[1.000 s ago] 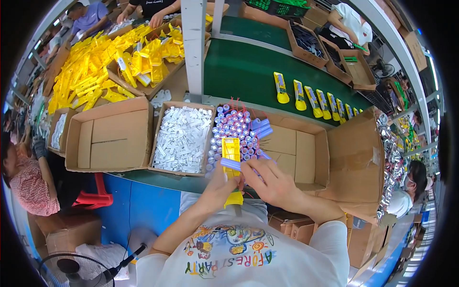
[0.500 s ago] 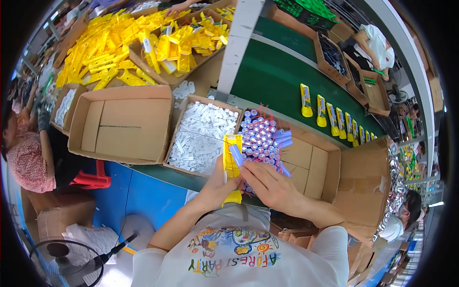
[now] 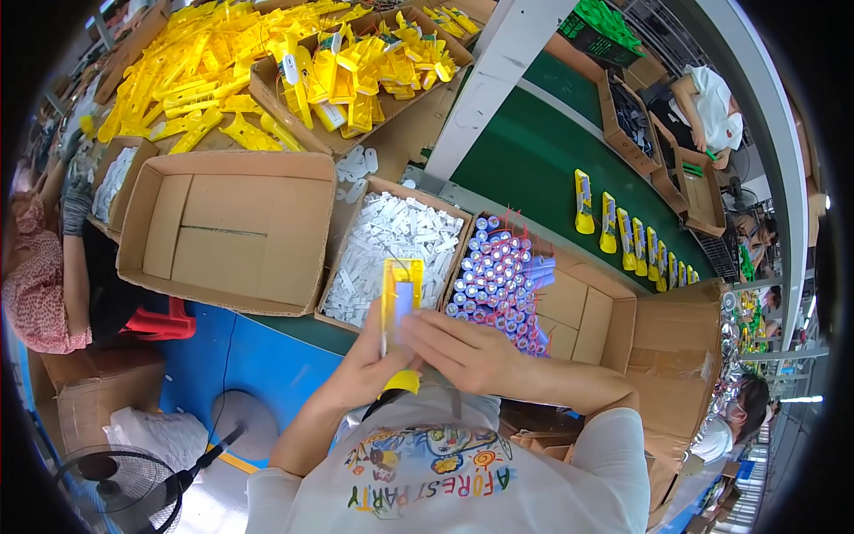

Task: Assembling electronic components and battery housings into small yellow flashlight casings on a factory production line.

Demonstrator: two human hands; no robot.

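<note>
In the head view, I have a long yellow plastic casing (image 3: pixel 389 307) in front of my chest, its long axis running nearly straight away from me. Its squared end points away, over the box of small white plastic pieces (image 3: pixel 431 231), and its rounded end points back toward my white printed shirt (image 3: pixel 427 481). The hollow side faces up.

My left hand (image 3: pixel 366 358) is wrapped around the casing's left side, grasping it, with the thumb near the rounded end. A smooth purple cylindrical cell (image 3: pixel 405 296) lies along the hollow, its long axis in line with the casing; I cannot tell whether it is fully seated. My right hand (image 3: pixel 458 351) bends in from the right, fingertips together at the cell's near end; blur and my own fingers hide whether they pinch it or only press.

Just right of the white pieces is a cardboard box packed with purple cells with red wires (image 3: pixel 494 280). Farther off, a row of filled yellow casings (image 3: pixel 626 238) lies on a flat green surface (image 3: pixel 534 133)
</note>
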